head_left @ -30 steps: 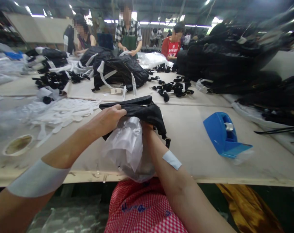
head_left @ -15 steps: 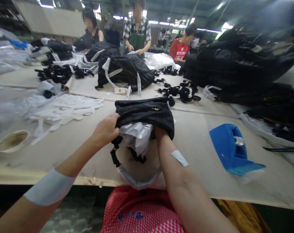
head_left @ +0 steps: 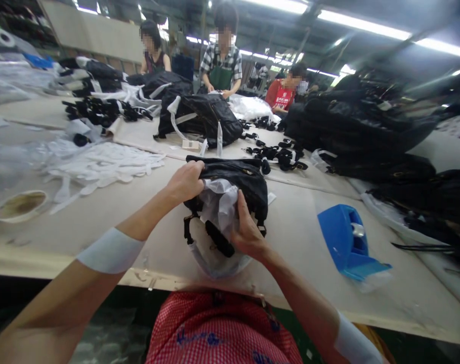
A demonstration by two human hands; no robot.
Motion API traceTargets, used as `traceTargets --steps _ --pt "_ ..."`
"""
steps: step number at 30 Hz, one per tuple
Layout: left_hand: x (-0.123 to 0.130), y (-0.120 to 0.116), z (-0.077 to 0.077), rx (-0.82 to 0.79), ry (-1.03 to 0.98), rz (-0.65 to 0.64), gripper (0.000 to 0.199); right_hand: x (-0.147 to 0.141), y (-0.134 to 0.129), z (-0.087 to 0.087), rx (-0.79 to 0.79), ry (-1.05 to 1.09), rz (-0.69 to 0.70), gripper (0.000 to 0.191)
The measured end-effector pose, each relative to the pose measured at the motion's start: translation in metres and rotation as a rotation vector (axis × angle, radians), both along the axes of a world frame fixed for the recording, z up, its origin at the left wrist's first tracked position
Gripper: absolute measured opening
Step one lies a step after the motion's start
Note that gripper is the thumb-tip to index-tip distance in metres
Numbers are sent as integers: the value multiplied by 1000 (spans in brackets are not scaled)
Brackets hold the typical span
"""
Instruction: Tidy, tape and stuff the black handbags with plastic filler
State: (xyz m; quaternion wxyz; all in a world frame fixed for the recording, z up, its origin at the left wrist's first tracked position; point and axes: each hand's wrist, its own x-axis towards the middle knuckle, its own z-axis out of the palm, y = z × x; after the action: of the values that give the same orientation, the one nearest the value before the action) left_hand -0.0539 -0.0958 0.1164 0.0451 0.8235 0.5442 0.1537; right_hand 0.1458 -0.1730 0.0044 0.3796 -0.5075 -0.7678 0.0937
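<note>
A black handbag (head_left: 248, 177) lies on the table in front of me, its opening toward me. My left hand (head_left: 187, 181) is closed on the left edge of the opening. Crumpled translucent plastic (head_left: 220, 202) bulges out of the mouth. My right hand (head_left: 248, 227) is at the right side of that plastic, thumb up and fingers curled against it; the fingertips are partly hidden. A strap wrapped in pale film (head_left: 210, 265) loops from the bag toward the table's front edge, with a black strap piece (head_left: 219, 238) inside the loop.
A blue tape dispenser (head_left: 343, 240) stands to the right, and a tape roll (head_left: 20, 206) lies far left. White strips (head_left: 100, 169) are heaped at left. Another black bag (head_left: 203, 119), black straps (head_left: 279, 154) and a large pile of black bags (head_left: 351, 126) lie beyond. Several people work across the table.
My right hand has come out of the bag's opening to the plastic at its mouth. My left hand has shifted up along the bag's edge, and more plastic shows.
</note>
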Motion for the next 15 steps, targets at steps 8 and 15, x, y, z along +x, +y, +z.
traceTargets --steps 8,15 --pt "7 -19 14 68 57 48 35 -47 25 -27 435 -382 -18 68" --pt "7 -33 10 75 145 -5 35 -52 77 -1 236 -497 2 44"
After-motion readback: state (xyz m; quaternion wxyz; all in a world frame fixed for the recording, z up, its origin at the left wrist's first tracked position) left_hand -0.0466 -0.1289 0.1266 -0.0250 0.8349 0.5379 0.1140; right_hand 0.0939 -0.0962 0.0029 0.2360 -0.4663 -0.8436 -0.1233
